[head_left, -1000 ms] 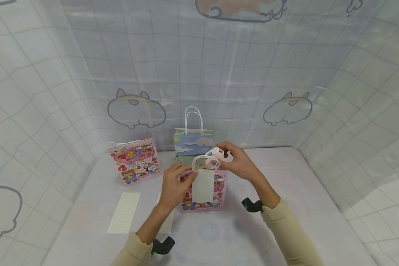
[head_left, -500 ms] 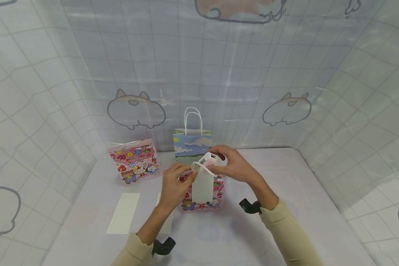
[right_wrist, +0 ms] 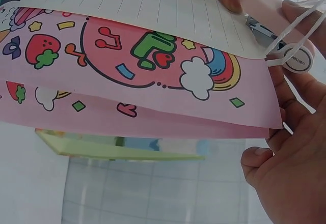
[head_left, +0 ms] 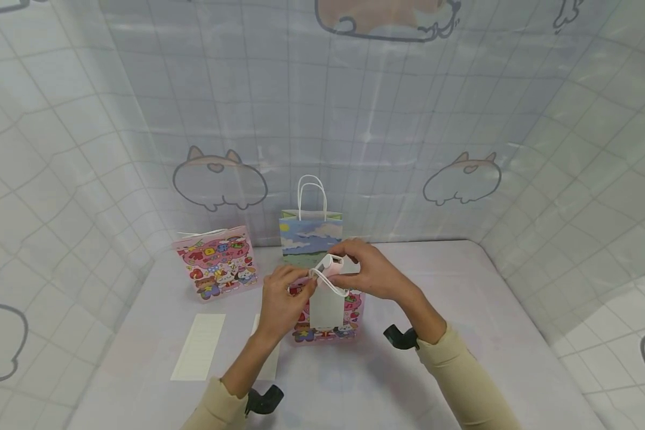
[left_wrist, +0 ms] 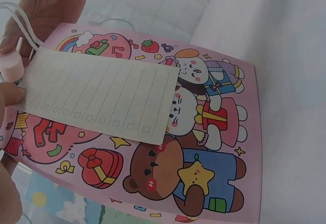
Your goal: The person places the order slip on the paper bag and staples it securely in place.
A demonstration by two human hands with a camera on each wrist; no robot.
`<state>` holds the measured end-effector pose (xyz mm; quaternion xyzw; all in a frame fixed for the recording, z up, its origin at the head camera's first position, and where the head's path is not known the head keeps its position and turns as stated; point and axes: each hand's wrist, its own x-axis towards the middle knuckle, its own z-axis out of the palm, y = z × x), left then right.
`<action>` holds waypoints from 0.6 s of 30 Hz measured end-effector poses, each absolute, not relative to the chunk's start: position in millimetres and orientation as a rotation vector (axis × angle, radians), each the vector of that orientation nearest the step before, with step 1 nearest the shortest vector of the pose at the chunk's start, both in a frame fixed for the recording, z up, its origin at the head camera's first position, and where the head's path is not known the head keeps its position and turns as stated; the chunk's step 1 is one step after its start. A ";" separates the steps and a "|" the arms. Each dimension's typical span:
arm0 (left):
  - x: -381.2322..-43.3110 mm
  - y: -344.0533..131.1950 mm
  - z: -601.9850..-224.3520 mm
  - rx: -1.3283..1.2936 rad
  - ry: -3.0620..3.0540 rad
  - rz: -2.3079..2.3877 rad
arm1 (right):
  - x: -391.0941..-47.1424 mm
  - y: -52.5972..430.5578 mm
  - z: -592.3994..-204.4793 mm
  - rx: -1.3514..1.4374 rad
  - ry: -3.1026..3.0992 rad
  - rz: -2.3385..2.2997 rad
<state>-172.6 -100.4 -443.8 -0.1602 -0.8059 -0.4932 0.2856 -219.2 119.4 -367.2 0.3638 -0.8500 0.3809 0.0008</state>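
Note:
A pink cartoon-print paper gift bag [head_left: 302, 331] stands upright in the middle of the table. A lined paper slip [left_wrist: 102, 91] with small checkboxes lies flat against its front, up at the top edge. My left hand [head_left: 282, 301] pinches the slip and the bag's rim between thumb and fingers. My right hand [head_left: 373, 272] holds a small pale pink stapler [right_wrist: 262, 7] whose metal mouth is at the slip's upper end. The bag's white cord handle [head_left: 330, 283] droops forward across the stapler and slip. Fingers partly hide the stapler.
Behind stands a blue landscape-print gift bag [head_left: 306, 236] with its handles up. Another pink cartoon bag [head_left: 220, 266] leans at the back left. Two more paper slips [head_left: 199, 346] lie on the table [head_left: 451, 310], one partly behind my left forearm. Grid-patterned curtains surround the table.
My right hand has brought the stapler left and down onto the slip's top edge, and the cord handle has folded forward. My left hand keeps its place.

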 end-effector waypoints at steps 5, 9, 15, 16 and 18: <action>-172.9 -100.1 -444.1 -0.434 -2.147 -1.305 | -220.0 120.3 -368.5 1.168 -2.652 1.187; -173.4 -99.8 -444.5 -0.433 -2.144 -1.303 | -218.9 120.1 -368.6 1.187 -2.644 1.204; -172.9 -99.9 -444.5 -0.428 -2.154 -1.295 | -216.4 118.7 -370.4 1.184 -2.680 1.250; -172.8 -100.0 -444.5 -0.427 -2.156 -1.293 | -216.2 118.5 -370.8 1.184 -2.685 1.258; -172.8 -99.9 -444.6 -0.424 -2.159 -1.288 | -216.0 118.4 -371.7 1.177 -2.694 1.269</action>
